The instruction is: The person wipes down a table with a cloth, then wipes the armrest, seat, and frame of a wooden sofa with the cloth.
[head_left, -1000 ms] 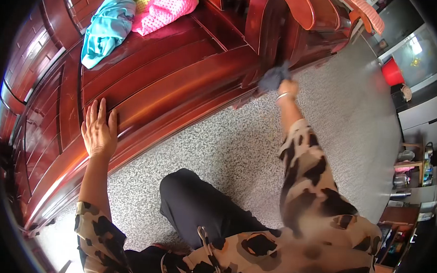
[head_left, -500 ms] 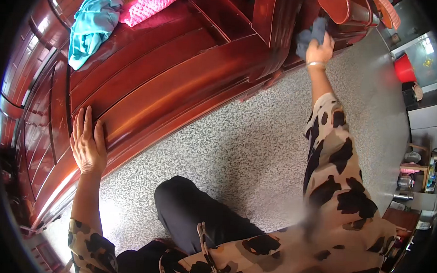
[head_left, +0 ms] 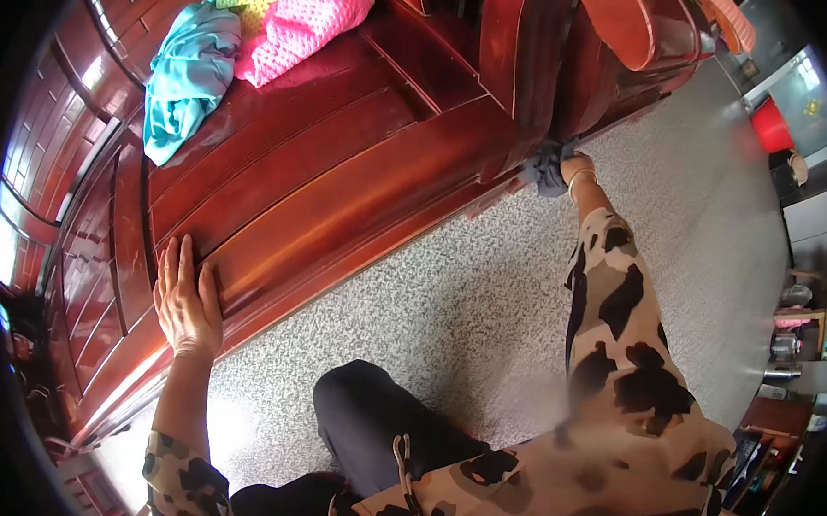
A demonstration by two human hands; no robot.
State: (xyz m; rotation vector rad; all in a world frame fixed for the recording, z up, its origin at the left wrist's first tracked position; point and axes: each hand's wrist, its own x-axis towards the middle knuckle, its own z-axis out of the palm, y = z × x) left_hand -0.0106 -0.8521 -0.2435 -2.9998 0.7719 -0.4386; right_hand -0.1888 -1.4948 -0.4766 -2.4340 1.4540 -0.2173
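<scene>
My left hand (head_left: 188, 302) lies flat on the front edge of a glossy red-brown wooden bench (head_left: 342, 195), fingers stretched out and holding nothing. Out to the right, my right hand (head_left: 578, 170) is closed on a dark grey cloth (head_left: 549, 168). The cloth touches the lower part of the bench's end post, close to the floor. Part of my right hand's fingers is hidden by the cloth.
On the bench seat lie a crumpled turquoise cloth (head_left: 191, 78) and a pink and yellow knitted piece (head_left: 304, 23). Speckled floor (head_left: 413, 276) stretches below. A red bucket (head_left: 772, 124) and cluttered shelves (head_left: 803, 316) stand at the right.
My right hand has moved down and slightly left with the grey cloth, from the upper part of the end post to its base. My left hand stays flat on the bench; the view has shifted slightly.
</scene>
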